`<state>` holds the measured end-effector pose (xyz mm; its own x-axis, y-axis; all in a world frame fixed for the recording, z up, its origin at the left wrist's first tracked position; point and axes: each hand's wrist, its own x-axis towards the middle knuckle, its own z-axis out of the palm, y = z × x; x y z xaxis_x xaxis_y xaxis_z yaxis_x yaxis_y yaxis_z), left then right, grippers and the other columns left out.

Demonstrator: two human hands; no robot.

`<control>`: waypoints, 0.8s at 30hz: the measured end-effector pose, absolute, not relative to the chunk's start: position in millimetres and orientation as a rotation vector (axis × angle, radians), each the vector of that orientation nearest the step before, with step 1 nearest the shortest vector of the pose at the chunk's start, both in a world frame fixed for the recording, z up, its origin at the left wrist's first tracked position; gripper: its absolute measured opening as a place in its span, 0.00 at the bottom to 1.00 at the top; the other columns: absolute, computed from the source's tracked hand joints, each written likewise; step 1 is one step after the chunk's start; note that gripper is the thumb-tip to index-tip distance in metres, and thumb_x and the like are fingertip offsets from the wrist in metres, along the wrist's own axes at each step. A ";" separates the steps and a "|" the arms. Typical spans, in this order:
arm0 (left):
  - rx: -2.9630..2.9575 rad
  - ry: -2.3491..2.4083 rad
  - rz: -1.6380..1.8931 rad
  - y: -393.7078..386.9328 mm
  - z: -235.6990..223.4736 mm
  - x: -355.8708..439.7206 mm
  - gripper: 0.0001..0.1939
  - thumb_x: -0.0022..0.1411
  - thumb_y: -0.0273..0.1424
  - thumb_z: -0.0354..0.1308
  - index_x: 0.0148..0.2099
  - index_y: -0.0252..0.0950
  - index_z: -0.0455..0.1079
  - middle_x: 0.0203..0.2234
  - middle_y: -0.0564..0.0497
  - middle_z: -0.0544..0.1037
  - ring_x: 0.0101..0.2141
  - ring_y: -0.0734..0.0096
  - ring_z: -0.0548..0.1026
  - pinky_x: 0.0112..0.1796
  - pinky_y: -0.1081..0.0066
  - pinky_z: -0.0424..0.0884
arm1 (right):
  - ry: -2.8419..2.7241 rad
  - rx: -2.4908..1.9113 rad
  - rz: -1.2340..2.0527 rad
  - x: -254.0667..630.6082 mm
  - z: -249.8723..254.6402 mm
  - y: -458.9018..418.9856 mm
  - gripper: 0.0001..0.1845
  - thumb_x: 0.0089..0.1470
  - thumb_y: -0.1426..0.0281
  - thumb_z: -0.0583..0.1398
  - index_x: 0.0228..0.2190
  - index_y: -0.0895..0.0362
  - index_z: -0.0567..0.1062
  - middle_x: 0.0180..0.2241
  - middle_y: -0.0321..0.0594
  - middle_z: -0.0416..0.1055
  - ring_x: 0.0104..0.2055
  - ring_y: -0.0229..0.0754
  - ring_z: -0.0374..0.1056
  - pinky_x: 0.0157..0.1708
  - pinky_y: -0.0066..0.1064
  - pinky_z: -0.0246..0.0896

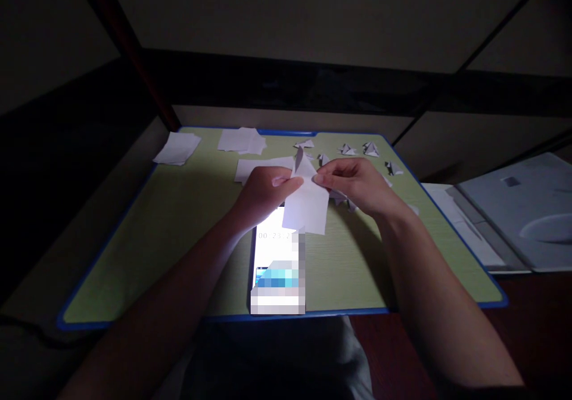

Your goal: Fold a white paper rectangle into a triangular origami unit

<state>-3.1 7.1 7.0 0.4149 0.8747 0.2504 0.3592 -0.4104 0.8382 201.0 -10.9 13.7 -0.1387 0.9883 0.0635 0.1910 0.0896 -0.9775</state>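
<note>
A sheet of white paper [307,209], folded to a point at its top, is held up over the table between both hands. My left hand [270,186] pinches its left edge with the thumb on the near face. On the opposite edge, my right hand [351,180] grips the paper between thumb and fingers. Below and partly behind the paper lies a lit phone [270,251] showing timer digits. Several small folded paper pieces [370,148] are scattered beyond and around my right hand, some hidden by it.
The green table [179,239] has a blue rim. Paper stacks lie at its far left [177,148] and far middle [241,140], with more sheets [245,169] behind my left hand. A pale flat box [522,209] and white papers stand past the right edge. Dark panels rise behind.
</note>
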 end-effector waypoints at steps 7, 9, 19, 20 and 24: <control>1.917 1.027 0.900 6.2 7.5 -3.2 0.18 0.58 0.34 0.56 0.19 0.38 0.56 0.15 0.57 0.59 0.19 0.76 0.57 0.23 0.69 0.49 | -1.430 -1.209 1.186 198.4 13.8 -10.6 0.17 0.36 0.59 0.74 0.22 0.58 0.78 0.20 0.34 0.71 0.21 0.32 0.60 0.21 0.28 0.51; 1.911 1.037 0.889 5.6 7.3 -3.1 0.19 0.58 0.34 0.56 0.18 0.38 0.56 0.15 0.57 0.59 0.19 0.77 0.57 0.23 0.70 0.49 | -1.413 -1.206 1.214 197.4 15.0 -11.4 0.17 0.36 0.59 0.74 0.23 0.58 0.79 0.20 0.34 0.71 0.21 0.32 0.59 0.21 0.28 0.51; 1.895 1.032 0.853 4.2 3.2 -3.4 0.17 0.59 0.36 0.56 0.21 0.36 0.59 0.16 0.58 0.59 0.20 0.78 0.57 0.22 0.72 0.49 | -1.370 -1.193 1.177 194.6 14.0 -10.3 0.17 0.35 0.60 0.74 0.22 0.58 0.78 0.19 0.33 0.69 0.20 0.31 0.58 0.20 0.27 0.51; 1.891 1.035 0.851 4.0 3.1 -3.1 0.17 0.59 0.36 0.56 0.21 0.36 0.59 0.16 0.58 0.59 0.20 0.78 0.57 0.23 0.72 0.49 | -1.359 -1.193 1.179 194.1 14.1 -10.4 0.18 0.34 0.59 0.74 0.22 0.58 0.78 0.19 0.33 0.70 0.20 0.31 0.58 0.20 0.27 0.51; 1.844 1.029 0.834 3.4 2.9 -1.6 0.15 0.59 0.36 0.56 0.22 0.35 0.64 0.17 0.56 0.62 0.20 0.77 0.59 0.23 0.73 0.51 | -1.325 -1.187 1.204 192.9 14.6 -11.2 0.18 0.34 0.58 0.74 0.22 0.58 0.78 0.19 0.33 0.71 0.20 0.31 0.59 0.20 0.26 0.52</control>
<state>-1.6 3.4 2.9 0.4407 0.8861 0.1435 0.3238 -0.3060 0.8953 192.9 -11.2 14.6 -0.0738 0.9965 0.0379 0.0577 0.0422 -0.9974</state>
